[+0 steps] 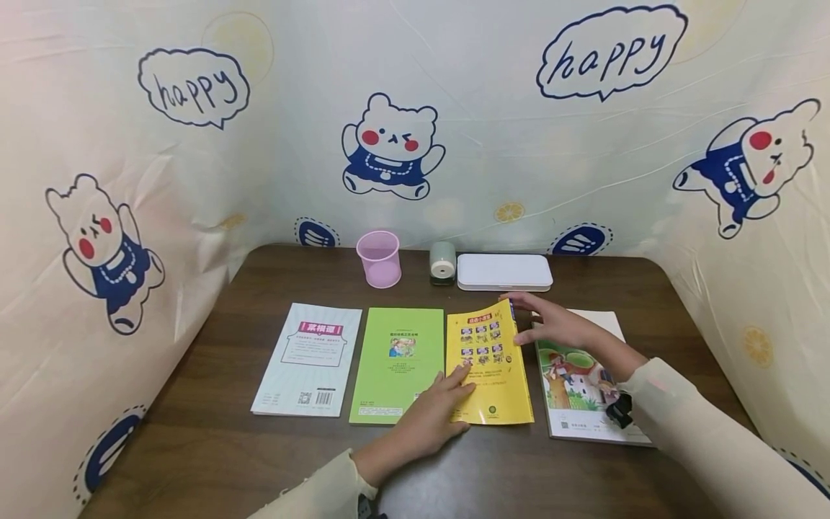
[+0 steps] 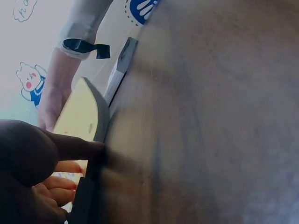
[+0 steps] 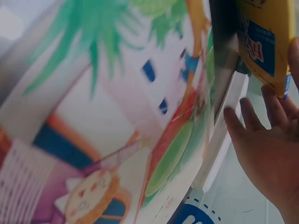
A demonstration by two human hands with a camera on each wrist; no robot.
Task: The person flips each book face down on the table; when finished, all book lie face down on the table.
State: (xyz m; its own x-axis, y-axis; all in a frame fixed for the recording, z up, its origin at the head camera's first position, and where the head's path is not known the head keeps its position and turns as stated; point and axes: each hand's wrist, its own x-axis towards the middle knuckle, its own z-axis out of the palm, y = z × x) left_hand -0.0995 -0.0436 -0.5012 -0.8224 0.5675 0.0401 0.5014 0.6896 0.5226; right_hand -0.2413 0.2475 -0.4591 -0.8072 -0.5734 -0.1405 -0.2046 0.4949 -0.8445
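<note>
1. Cartoon-bear cloth with "happy" speech bubbles walls in a dark wooden table (image 1: 214, 447) on three sides in the head view. Four books lie in a row on it: a white book (image 1: 308, 359), a green book (image 1: 397, 364), a yellow book (image 1: 488, 364) and a picture book (image 1: 580, 393). Behind them stand a pink cup (image 1: 379, 258), a small grey sharpener (image 1: 443, 262) and a white case (image 1: 504, 272).

2. Same view: the left hand (image 1: 431, 418) lies with straight fingers pressed on the yellow book's lower left corner. The right hand (image 1: 551, 322) has relaxed fingers touching the book's upper right edge, its wrist over the picture book. Neither hand grips anything.

3. Left wrist view: the fingertips (image 2: 91, 148) meet the yellow book (image 2: 77, 114) at its edge, which looks slightly lifted off the table (image 2: 210, 116). The other arm's sleeve (image 2: 86, 23) shows beyond.

4. Right wrist view: the right hand (image 3: 268, 149), fingers loosely extended, touches the yellow book (image 3: 268, 37) near its corner; the picture book (image 3: 117, 126) fills the foreground, blurred.

5. Judgement: the step in hand looks like squaring the yellow book between the green book and the picture book. The next move calls for light, even pressure from both hands so the book slides flat without riding over its neighbours.
</note>
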